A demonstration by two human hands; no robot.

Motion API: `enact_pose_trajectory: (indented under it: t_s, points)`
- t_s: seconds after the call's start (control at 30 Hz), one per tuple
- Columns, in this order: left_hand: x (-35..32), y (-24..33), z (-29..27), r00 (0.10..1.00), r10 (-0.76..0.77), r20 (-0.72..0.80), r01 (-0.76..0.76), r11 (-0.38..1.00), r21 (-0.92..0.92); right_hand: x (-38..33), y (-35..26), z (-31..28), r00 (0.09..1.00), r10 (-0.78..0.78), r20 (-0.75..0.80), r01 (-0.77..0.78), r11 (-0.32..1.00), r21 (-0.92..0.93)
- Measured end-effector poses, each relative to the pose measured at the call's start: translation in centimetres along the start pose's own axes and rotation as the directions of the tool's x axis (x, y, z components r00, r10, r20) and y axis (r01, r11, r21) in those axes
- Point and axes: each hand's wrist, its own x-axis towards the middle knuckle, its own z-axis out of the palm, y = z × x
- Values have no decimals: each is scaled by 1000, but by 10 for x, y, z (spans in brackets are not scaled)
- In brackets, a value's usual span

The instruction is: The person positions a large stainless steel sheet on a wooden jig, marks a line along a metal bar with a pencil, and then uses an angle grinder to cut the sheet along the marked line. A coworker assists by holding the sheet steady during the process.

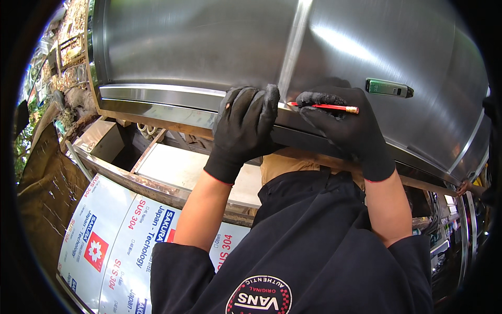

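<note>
Down to my left, below the work, lies a white protective-film sheet (112, 240) with red and blue printing. My left hand (246, 125), in a black glove, is hooked over the near edge of the big stainless steel sheet (198, 42), fingers (269, 99) curled together and pressed on the folded lip beside the vertical crease. Just right of it, my right hand (342, 120), also gloved, has its fingers clamped on a red pencil (324, 107). The pencil lies almost level across my fingertips, its tip touching the steel at the crease near my left fingers, its rear end pointing right. Farther right a small green device (388, 88) rests on the steel.
</note>
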Motion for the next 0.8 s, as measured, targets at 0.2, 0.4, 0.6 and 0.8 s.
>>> enact_pose_trajectory:
  t_s: [0.2, 0.4, 0.6, 0.8]
  points:
    - [-1, 0, 0, 1000, -9, 9, 9, 1000, 2, -1, 0, 3, 1000, -3, -5, 3, 1000, -2]
    - [-2, 0, 0, 1000, -6, 9, 5, 1000, 19, -1, 3, 5, 994, -111, -9, 109, 990, -93]
    - [-1, 1, 2, 1000, -7, -11, 8, 1000, 22, 0, 2, 4, 987, -162, -11, 160, 979, -128]
    - [-1, 1, 3, 1000, -9, -15, 9, 1000, 24, -4, 3, -1, 993, -122, -9, 119, 984, -136]
